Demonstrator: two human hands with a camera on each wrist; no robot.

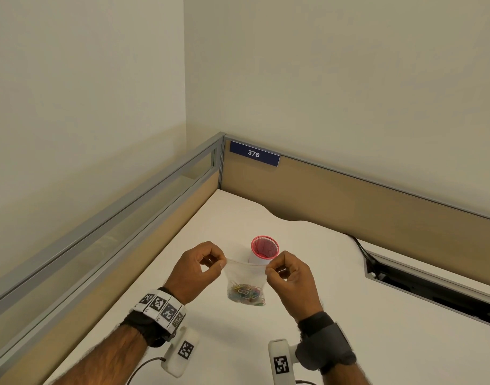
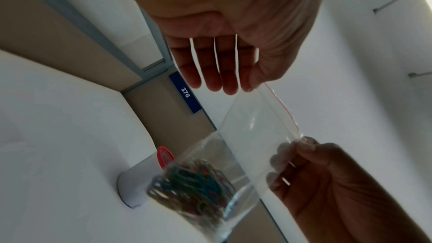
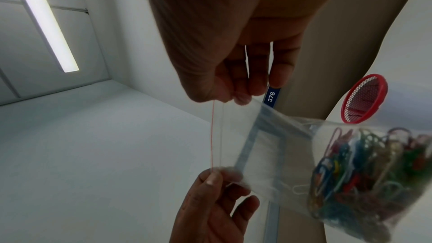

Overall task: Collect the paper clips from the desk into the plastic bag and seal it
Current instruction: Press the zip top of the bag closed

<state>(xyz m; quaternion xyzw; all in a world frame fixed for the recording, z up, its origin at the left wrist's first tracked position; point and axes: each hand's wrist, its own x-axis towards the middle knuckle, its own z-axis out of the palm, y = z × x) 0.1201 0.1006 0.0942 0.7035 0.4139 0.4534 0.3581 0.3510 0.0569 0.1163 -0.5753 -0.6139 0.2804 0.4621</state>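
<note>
A small clear plastic bag (image 1: 245,275) hangs above the white desk (image 1: 363,315), with several coloured paper clips (image 1: 246,295) heaped in its bottom. My left hand (image 1: 223,263) pinches the bag's top left corner between thumb and forefinger. My right hand (image 1: 267,270) pinches the top right corner the same way. The red-lined zip strip (image 3: 212,136) is stretched taut between the two pinches. I cannot tell whether the strip is pressed together. The left wrist view shows the bag (image 2: 252,127) and clips (image 2: 194,186) from below. No loose clips show on the desk.
A white cup with a red mesh rim (image 1: 264,247) stands on the desk just behind the bag. Tan partition walls with a blue "376" label (image 1: 254,153) close the far corner. A dark cable slot (image 1: 432,287) with a black cable lies to the right.
</note>
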